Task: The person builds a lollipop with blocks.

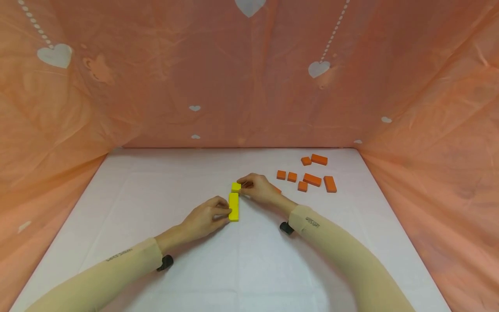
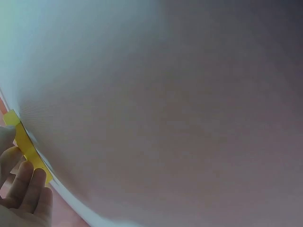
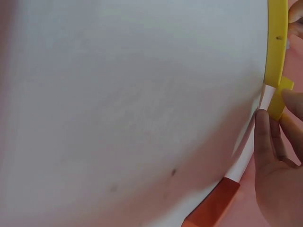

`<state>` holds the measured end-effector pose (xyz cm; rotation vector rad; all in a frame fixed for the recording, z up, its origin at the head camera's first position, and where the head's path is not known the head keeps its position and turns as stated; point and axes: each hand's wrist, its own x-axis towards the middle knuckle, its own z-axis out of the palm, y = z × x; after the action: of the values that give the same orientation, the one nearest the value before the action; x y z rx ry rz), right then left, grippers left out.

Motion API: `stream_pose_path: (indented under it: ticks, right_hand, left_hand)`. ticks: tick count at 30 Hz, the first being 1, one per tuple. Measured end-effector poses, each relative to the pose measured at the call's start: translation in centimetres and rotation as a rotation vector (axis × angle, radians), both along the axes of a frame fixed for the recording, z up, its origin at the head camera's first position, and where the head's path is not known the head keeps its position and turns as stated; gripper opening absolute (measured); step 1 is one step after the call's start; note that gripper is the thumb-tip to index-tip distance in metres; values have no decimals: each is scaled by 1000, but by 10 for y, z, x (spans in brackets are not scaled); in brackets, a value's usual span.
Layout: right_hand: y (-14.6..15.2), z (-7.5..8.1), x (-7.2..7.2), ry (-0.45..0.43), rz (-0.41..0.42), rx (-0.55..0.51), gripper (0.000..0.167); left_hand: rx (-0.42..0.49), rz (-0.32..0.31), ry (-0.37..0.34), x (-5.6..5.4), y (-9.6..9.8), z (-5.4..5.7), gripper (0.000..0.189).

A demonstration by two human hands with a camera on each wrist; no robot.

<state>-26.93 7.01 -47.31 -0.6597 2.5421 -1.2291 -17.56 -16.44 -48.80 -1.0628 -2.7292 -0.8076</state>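
Note:
A long yellow block [image 1: 234, 203] lies lengthwise on the white table in the head view. My left hand [image 1: 206, 216] rests against its left side, fingertips touching near its lower part; in the left wrist view those fingers [image 2: 33, 189] are only loosely bent. Just beyond the block's far end is a small yellow block [image 1: 235, 187], separated by a narrow gap. My right hand [image 1: 259, 188] pinches this small block from the right between thumb and fingers. In the right wrist view the small yellow block [image 3: 279, 101] shows partly behind the thumb.
Several orange blocks, such as a long one [image 1: 312, 180] and a small one [image 1: 281, 175], lie scattered at the back right. Another orange block [image 1: 277, 190] is partly hidden behind my right hand. Pinkish-orange cloth [image 1: 241, 86] encloses the table at the back and sides.

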Motion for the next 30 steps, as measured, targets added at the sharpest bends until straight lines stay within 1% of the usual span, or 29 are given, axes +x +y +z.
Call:
stream_pose_path:
  ticks: [10, 16, 18, 23, 30]
  right_hand:
    - [-4, -1, 1, 14, 12, 63, 33]
    - [-4, -3, 0, 50, 31, 98, 33]
    - [-5, -3, 0, 47, 35, 107, 33]
    - [-5, -2, 0, 20, 38, 108, 33]
    - [-5, -4, -1, 43, 41, 103, 31]
  left_hand:
    - [-1, -2, -2, 0, 1, -1, 28]
    - [-8, 3, -3, 0, 2, -1, 28]
    - [-10, 3, -1, 0, 2, -1, 28]
    - [-14, 9, -3, 0, 2, 0, 28]
    - [-16, 14, 13, 0, 1, 0, 27]
